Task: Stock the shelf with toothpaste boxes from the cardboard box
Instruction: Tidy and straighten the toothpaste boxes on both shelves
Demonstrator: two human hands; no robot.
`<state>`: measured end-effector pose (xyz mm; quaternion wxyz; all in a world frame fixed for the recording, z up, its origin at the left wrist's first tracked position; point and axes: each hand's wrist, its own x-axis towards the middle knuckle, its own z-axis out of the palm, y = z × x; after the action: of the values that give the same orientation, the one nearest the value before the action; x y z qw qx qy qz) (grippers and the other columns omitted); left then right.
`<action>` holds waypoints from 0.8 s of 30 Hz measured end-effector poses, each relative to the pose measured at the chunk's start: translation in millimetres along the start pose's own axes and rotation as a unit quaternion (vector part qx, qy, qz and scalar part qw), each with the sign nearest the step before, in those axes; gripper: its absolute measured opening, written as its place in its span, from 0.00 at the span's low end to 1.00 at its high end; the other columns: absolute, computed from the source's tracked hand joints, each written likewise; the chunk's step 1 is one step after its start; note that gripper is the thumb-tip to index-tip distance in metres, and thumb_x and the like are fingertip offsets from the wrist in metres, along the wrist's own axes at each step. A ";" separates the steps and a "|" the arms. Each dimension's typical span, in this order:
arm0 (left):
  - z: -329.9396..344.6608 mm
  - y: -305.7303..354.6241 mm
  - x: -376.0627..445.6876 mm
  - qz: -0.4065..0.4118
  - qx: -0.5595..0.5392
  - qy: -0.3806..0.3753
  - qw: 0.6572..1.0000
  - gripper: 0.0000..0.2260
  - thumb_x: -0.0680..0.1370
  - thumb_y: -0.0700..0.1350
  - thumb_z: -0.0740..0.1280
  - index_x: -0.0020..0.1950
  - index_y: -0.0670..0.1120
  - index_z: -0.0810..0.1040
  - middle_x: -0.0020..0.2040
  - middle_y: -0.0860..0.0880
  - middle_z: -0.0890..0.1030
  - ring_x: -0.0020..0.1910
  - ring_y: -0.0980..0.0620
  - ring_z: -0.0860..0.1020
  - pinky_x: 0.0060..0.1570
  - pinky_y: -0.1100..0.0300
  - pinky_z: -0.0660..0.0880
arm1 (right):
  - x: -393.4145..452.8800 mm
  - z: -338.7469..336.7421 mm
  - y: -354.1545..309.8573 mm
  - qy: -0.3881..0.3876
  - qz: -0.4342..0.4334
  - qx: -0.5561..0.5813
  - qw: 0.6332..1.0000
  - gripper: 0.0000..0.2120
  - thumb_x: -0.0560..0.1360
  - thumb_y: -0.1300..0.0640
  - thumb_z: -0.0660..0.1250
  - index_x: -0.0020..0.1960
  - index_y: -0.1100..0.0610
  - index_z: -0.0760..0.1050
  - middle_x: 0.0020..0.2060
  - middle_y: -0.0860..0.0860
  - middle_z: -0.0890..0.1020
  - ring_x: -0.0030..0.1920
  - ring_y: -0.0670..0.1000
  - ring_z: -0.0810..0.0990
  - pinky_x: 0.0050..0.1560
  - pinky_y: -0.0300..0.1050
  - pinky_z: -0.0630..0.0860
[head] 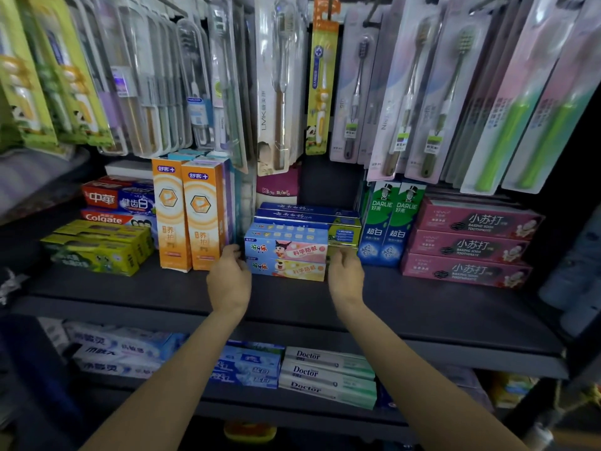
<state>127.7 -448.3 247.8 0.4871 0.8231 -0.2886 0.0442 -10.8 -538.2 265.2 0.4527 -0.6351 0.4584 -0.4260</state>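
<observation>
Stacked toothpaste boxes point(287, 258) sit between upright boxes point(187, 219) on shelf point(292, 297).

Dark grey shelving unit point(292, 307) fills the view, its upper board running wide with a second, lower board point(325, 415) beneath it in shadow. Above, packaged toothbrushes point(283, 92) hang in tight rows from hooks against a black back panel point(328, 183). Light falls soft and dim from the front, the edges sinking into darkness.

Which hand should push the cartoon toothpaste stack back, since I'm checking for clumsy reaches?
Probably either: left hand and right hand flank the cartoon toothpaste stack at its two ends, so both together looks best.
</observation>
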 end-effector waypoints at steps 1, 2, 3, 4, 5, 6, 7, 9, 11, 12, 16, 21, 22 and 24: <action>0.2 -0.2 -8.2 0.027 -0.001 0.016 1.000 0.14 0.77 0.35 0.60 0.62 0.40 0.74 0.57 0.42 0.79 0.57 0.43 0.75 0.54 0.53 0.72 | -5.2 -2.2 1.0 -0.011 -0.037 -0.037 0.999 0.12 0.80 0.60 0.54 0.57 0.63 0.73 0.51 0.57 0.78 0.51 0.55 0.76 0.45 0.41 0.68; 1.1 -0.1 -15.5 0.062 0.004 0.012 0.998 0.14 0.77 0.34 0.60 0.61 0.41 0.75 0.56 0.43 0.79 0.57 0.45 0.74 0.54 0.55 0.72 | -10.3 -1.2 0.6 -0.037 -0.067 -0.076 0.994 0.11 0.80 0.62 0.55 0.56 0.63 0.74 0.48 0.57 0.79 0.47 0.54 0.77 0.42 0.41 0.68; 2.6 0.6 -21.3 0.103 0.016 -0.008 0.995 0.14 0.76 0.33 0.60 0.61 0.41 0.75 0.56 0.43 0.78 0.58 0.46 0.73 0.55 0.56 0.70 | -12.9 2.5 0.3 -0.065 -0.093 -0.118 0.987 0.10 0.79 0.63 0.56 0.55 0.63 0.74 0.47 0.57 0.80 0.45 0.54 0.77 0.42 0.42 0.70; 4.4 2.0 -24.6 0.140 0.030 -0.033 0.989 0.16 0.76 0.32 0.60 0.62 0.41 0.74 0.58 0.44 0.78 0.59 0.46 0.72 0.56 0.57 0.69 | -14.5 6.8 -0.7 -0.083 -0.111 -0.156 0.978 0.09 0.78 0.63 0.58 0.56 0.62 0.73 0.48 0.58 0.81 0.47 0.55 0.78 0.44 0.45 0.73; 5.0 4.5 -26.3 0.166 0.039 -0.053 0.984 0.18 0.75 0.32 0.60 0.64 0.42 0.73 0.59 0.44 0.77 0.60 0.46 0.71 0.58 0.58 0.68 | -16.1 11.2 -2.1 -0.089 -0.122 -0.180 0.972 0.10 0.78 0.63 0.59 0.57 0.62 0.73 0.49 0.58 0.81 0.49 0.56 0.79 0.48 0.48 0.75; 2.8 8.2 -27.0 0.183 0.041 -0.060 0.980 0.20 0.75 0.31 0.60 0.66 0.41 0.72 0.60 0.44 0.76 0.61 0.46 0.71 0.58 0.58 0.68 | -18.5 15.3 -5.2 -0.085 -0.137 -0.185 0.969 0.11 0.77 0.64 0.59 0.58 0.62 0.73 0.50 0.58 0.80 0.51 0.56 0.79 0.50 0.49 0.76; -1.2 12.2 -26.8 0.203 0.039 -0.055 0.977 0.20 0.74 0.31 0.60 0.66 0.41 0.72 0.60 0.43 0.76 0.60 0.45 0.71 0.58 0.56 0.68 | -21.7 19.1 -9.3 -0.079 -0.156 -0.178 0.968 0.11 0.77 0.64 0.60 0.59 0.62 0.73 0.50 0.58 0.80 0.51 0.56 0.79 0.51 0.48 0.75; -13.8 14.7 -27.2 0.258 0.033 -0.030 0.965 0.19 0.73 0.31 0.60 0.63 0.40 0.73 0.57 0.42 0.77 0.57 0.42 0.73 0.56 0.52 0.70 | -32.7 27.2 -18.2 -0.098 -0.214 -0.161 0.959 0.12 0.76 0.66 0.60 0.59 0.62 0.72 0.50 0.58 0.80 0.52 0.56 0.78 0.52 0.49 0.74; -30.1 7.5 -26.4 0.308 0.048 -0.003 0.950 0.19 0.72 0.36 0.55 0.60 0.40 0.74 0.55 0.43 0.77 0.55 0.45 0.73 0.55 0.53 0.70 | -44.7 37.4 -25.7 -0.124 -0.282 -0.167 0.937 0.14 0.75 0.67 0.60 0.60 0.62 0.71 0.52 0.58 0.79 0.55 0.56 0.75 0.55 0.51 0.73; -39.6 0.7 -26.1 0.318 0.058 0.008 0.946 0.19 0.71 0.39 0.53 0.59 0.41 0.74 0.55 0.44 0.77 0.55 0.47 0.71 0.55 0.55 0.67 | -51.2 43.0 -30.2 -0.138 -0.319 -0.180 0.920 0.15 0.75 0.68 0.60 0.60 0.62 0.71 0.53 0.58 0.78 0.56 0.56 0.73 0.56 0.51 0.71; -83.3 -38.4 -25.2 0.284 0.101 0.067 0.951 0.17 0.71 0.37 0.55 0.57 0.46 0.71 0.53 0.44 0.76 0.53 0.50 0.68 0.51 0.59 0.62 | -70.0 73.8 -45.1 -0.198 -0.414 -0.229 0.858 0.16 0.76 0.65 0.59 0.64 0.61 0.69 0.57 0.57 0.74 0.59 0.55 0.69 0.59 0.45 0.68; -144.2 -84.0 -11.1 0.199 0.151 0.083 0.965 0.17 0.71 0.29 0.63 0.58 0.41 0.75 0.55 0.42 0.76 0.55 0.44 0.71 0.52 0.50 0.67 | -88.4 124.3 -55.6 -0.269 -0.408 -0.280 0.826 0.19 0.78 0.60 0.59 0.68 0.60 0.64 0.63 0.56 0.66 0.62 0.55 0.66 0.59 0.46 0.68; -155.8 -91.5 -6.9 0.183 0.168 0.078 0.966 0.17 0.72 0.30 0.63 0.60 0.41 0.75 0.57 0.42 0.75 0.57 0.42 0.72 0.54 0.49 0.67 | -92.7 134.8 -57.5 -0.285 -0.395 -0.285 0.826 0.19 0.78 0.59 0.59 0.68 0.60 0.63 0.63 0.56 0.65 0.62 0.56 0.67 0.58 0.46 0.68; -176.7 -106.7 5.3 0.160 0.198 0.061 0.965 0.18 0.74 0.31 0.61 0.63 0.41 0.73 0.60 0.43 0.74 0.60 0.42 0.71 0.58 0.49 0.65 | -101.0 156.5 -61.6 -0.315 -0.369 -0.296 0.823 0.21 0.79 0.57 0.59 0.70 0.61 0.61 0.65 0.56 0.64 0.65 0.56 0.66 0.60 0.46 0.67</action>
<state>224.2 -266.1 259.0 0.3173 0.8422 -0.3718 0.2276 129.1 -401.1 276.4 0.1718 -0.9599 0.1265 -0.1817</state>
